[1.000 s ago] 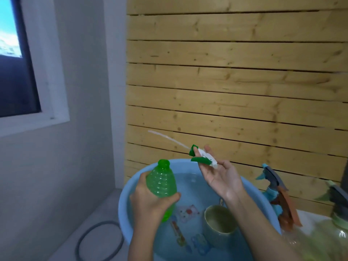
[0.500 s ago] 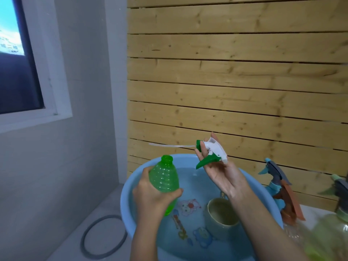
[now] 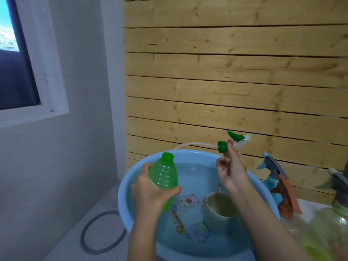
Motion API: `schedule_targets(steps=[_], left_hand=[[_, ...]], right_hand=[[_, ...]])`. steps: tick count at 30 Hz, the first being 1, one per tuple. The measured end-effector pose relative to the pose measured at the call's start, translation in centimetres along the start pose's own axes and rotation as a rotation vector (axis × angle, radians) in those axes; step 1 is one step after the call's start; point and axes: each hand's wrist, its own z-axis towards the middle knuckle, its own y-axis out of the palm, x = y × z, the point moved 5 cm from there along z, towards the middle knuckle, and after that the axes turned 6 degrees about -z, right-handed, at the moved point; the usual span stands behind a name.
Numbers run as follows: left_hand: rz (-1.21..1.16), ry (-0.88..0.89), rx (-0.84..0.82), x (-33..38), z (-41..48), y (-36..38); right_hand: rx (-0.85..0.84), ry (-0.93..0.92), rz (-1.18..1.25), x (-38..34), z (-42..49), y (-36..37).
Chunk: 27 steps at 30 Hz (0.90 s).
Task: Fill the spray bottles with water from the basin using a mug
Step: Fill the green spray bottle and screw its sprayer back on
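My left hand point(image 3: 150, 193) grips an uncapped green spray bottle point(image 3: 163, 176), held tilted over the left side of a blue basin point(image 3: 124, 187) filled with water. My right hand point(image 3: 230, 170) holds the bottle's green and white spray head point(image 3: 235, 141) above the basin's far rim, its clear dip tube point(image 3: 194, 145) pointing left. A pale green mug point(image 3: 219, 210) sits in the water under my right forearm, partly hidden by it.
Three more spray bottles stand right of the basin: a blue one with an orange trigger point(image 3: 276, 183), a clear one point(image 3: 291, 223), a yellow-green one point(image 3: 331, 221). A wooden slat wall point(image 3: 226, 81) is behind. A grey ring point(image 3: 99, 232) lies on the floor at left.
My right hand has lifted and turned the spray head, so its trigger points up and right. The green bottle has stayed in my left hand, tilting slightly.
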Motion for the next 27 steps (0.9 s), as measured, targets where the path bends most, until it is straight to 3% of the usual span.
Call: schedule_targets(steps=[10, 27], left_hand=[[0.027, -0.023, -0.022, -0.2, -0.1, 0.1], [0.069, -0.006, -0.071, -0.3, -0.2, 0.4]], right_hand=[[0.020, 0.068, 0.018, 0.2, -0.7, 0.3], [-0.032, -0.042, -0.115, -0.6, -1.7, 1.2]])
